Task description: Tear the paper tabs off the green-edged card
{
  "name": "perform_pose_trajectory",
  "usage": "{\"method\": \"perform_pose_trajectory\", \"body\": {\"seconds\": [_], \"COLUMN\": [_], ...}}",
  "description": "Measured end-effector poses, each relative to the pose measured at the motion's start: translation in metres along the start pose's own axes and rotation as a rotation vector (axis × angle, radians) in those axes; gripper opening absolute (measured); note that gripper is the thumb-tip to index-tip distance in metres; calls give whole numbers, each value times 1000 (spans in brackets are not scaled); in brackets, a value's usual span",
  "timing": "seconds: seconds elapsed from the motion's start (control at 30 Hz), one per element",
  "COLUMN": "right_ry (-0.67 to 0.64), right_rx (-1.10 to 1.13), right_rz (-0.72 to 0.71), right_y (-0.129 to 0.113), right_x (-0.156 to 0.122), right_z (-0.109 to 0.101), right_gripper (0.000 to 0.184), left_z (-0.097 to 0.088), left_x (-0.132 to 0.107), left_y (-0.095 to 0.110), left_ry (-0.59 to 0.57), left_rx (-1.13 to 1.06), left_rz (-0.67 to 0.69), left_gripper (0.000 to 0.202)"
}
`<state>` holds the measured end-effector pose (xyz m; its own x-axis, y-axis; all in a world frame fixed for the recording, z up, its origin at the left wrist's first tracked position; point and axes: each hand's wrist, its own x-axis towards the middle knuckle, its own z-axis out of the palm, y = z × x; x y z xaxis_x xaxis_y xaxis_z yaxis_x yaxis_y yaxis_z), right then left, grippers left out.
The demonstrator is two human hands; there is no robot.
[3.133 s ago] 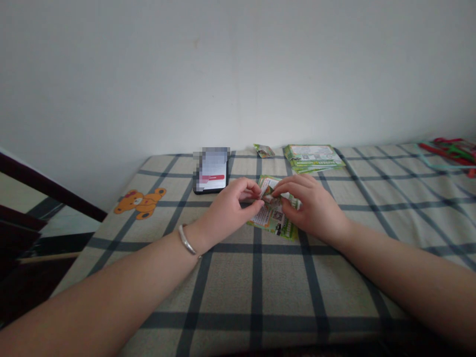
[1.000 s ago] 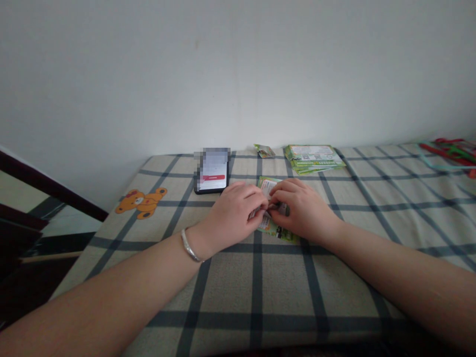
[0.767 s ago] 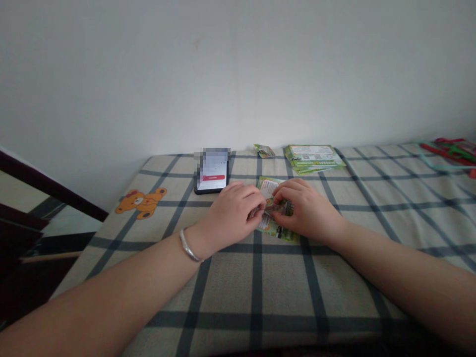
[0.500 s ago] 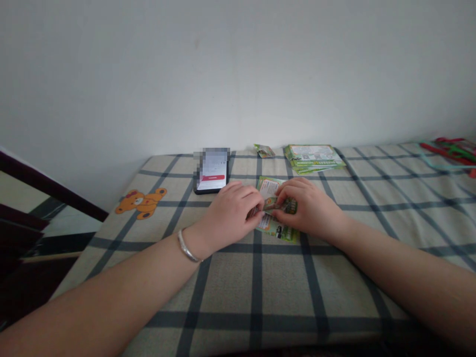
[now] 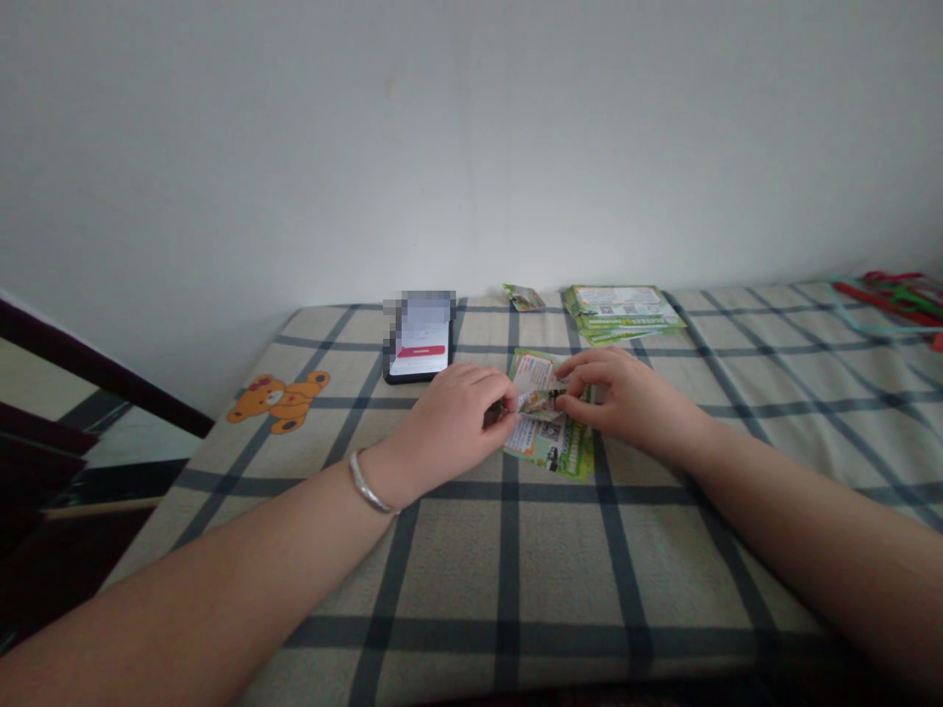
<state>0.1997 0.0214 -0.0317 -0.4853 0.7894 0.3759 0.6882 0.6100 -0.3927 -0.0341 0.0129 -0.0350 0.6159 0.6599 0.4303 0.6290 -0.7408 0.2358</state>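
My left hand (image 5: 470, 410), with a silver bangle at its wrist, is closed in a pinch on the left end of a small folded paper leaflet (image 5: 539, 401). At the leaflet's right end, the thumb and fingertips of my right hand (image 5: 626, 398) hold it. Beneath the folded piece lie flat green-and-white printed leaflets (image 5: 545, 450), partly covered by both hands. Some of my left fingers are hidden behind the hand.
A phone (image 5: 419, 339) with a lit screen lies behind my left hand. At the back are a small folded paper piece (image 5: 524, 298) and a stack of leaflets (image 5: 626, 306). A bear picture (image 5: 280, 401) is at left; red and green items (image 5: 903, 299) lie far right on the checked cloth (image 5: 442, 570).
My right hand has shifted slightly right and its fingers have loosened a little, showing more of the folded leaflet. My left hand has barely moved.
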Motion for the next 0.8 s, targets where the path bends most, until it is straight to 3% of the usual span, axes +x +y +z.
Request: {"method": "perform_pose_trajectory", "body": {"seconds": [0.23,0.4,0.53,0.8], "right_ry": [41,49,7,-87], "right_rx": [-72,-187,-279,-439], "right_rz": [-8,-73,-111,-46], "right_y": [-8,-20,-27,-37], "right_x": [-2,-3,-3,1], "right_z": [-1,-5,-5,-4], "right_gripper": [21,8,8,13], "left_z": [1,-2,-4,-5], "left_x": [1,1,1,0], "left_y": [-1,1,1,4], "left_ry": [6,8,6,45], "left_rx": [38,87,97,115], "left_rz": [59,116,144,203], "left_gripper": [4,6,10,17]}}
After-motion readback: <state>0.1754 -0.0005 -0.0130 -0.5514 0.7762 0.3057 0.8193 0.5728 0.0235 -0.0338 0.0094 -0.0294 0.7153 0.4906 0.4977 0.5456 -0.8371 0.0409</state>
